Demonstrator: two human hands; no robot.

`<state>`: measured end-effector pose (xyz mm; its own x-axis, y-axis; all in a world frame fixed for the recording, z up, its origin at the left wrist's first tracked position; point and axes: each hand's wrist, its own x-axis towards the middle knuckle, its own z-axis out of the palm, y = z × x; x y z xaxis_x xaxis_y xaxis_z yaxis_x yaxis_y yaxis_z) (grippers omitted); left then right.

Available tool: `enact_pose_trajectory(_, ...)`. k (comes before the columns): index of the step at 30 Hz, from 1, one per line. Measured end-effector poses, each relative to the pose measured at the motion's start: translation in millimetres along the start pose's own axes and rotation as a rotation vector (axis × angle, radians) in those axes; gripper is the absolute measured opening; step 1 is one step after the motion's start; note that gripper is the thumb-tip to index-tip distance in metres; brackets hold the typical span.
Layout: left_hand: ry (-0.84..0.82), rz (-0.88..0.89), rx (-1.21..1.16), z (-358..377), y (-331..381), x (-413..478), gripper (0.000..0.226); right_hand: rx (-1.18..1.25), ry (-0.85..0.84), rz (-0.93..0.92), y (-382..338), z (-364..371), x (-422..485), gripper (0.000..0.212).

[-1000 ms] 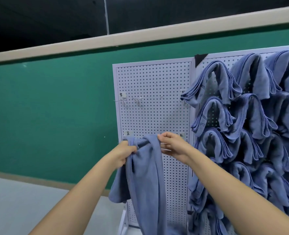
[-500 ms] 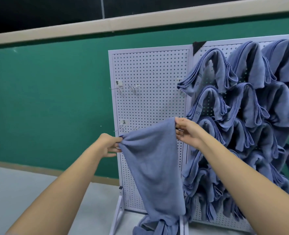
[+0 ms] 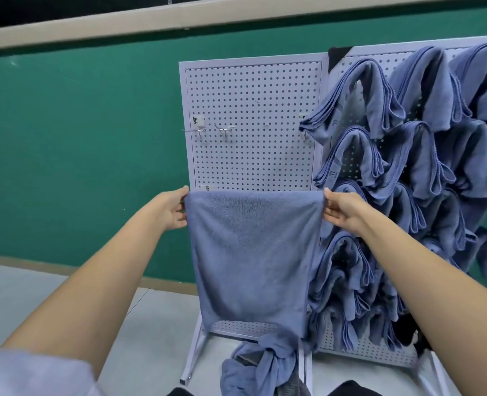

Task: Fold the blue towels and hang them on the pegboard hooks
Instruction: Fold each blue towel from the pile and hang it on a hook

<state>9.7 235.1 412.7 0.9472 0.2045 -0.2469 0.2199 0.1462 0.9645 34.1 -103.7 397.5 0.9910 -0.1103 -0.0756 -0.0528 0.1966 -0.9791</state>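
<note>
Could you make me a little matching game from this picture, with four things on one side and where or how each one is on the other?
1. held towel
2. left pegboard
3. right pegboard
4. towel heap

A. crumpled, low in front of the boards
B. mostly bare, a few hooks
C. spread flat, pinched at its top corners
D. crowded with hung towels

Pairs: 1-C, 2-B, 3-D, 4-A.

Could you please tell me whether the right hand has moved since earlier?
Yes: right hand went rightward, across the left pegboard panel to its right edge.
</note>
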Motion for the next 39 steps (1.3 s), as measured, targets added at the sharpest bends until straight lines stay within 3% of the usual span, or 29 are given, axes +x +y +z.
enact_pose_trajectory(5, -0.085, -0.022, 0.091, -5.3, 1.5, -2.0, 0.014, -0.09, 0.0, -0.045, -3.4, 1.3, -0.1, 0.014)
enact_pose_trajectory(8, -0.052, 0.044, 0.219, -6.7, -1.7, -0.3, 0.027, -0.17, -0.047, -0.066, -4.9, -0.3, -3.0, 0.001)
enact_pose_trajectory(12, 0.048, 0.147, 0.309, -9.7, -7.1, 3.4, 0.026, -0.3, -0.065, -0.122, -2.8, -4.8, -0.8, 0.018)
enact_pose_trajectory(15, 0.084, 0.161, 0.348, -13.5, -11.1, 4.4, 0.024, -0.466, -0.009, -0.186, 2.2, -5.9, 1.4, 0.018)
enact_pose_trajectory(20, 0.119, 0.177, 0.319, -15.5, -19.0, 3.0, 0.025, -0.459, 0.051, -0.24, 13.2, -3.9, 5.6, 0.02)
enact_pose_trajectory(23, 0.123, 0.157, 0.298, -15.7, -24.8, 1.8, 0.021, -0.378, 0.054, -0.197, 19.1, -0.9, 4.8, 0.02)
enact_pose_trajectory(27, 0.083, 0.133, 0.309, -16.1, -33.2, -1.8, 0.011, -0.401, -0.112, -0.049, 23.5, -2.0, 2.3, 0.006)
enact_pose_trajectory(31, 0.019, 0.173, 0.571, -16.8, -44.0, 0.0, 0.024, -0.746, -0.25, -0.119, 33.9, -2.5, -2.3, 0.027)
enact_pose_trajectory(33, 0.037, 0.235, 0.74, -17.6, -50.8, 2.6, 0.03, -0.927, -0.23, -0.232, 41.4, -3.3, -1.6, 0.023)
enact_pose_trajectory(36, 0.084, 0.339, 1.003, -23.2, -58.7, 8.6, 0.019, -1.096, -0.158, -0.345, 50.8, -7.3, 3.9, 0.015)
enact_pose_trajectory(39, 0.117, 0.363, 1.075, -32.1, -62.8, 14.3, 0.009, -1.123, -0.127, -0.362, 54.3, -12.3, 6.7, 0.011)
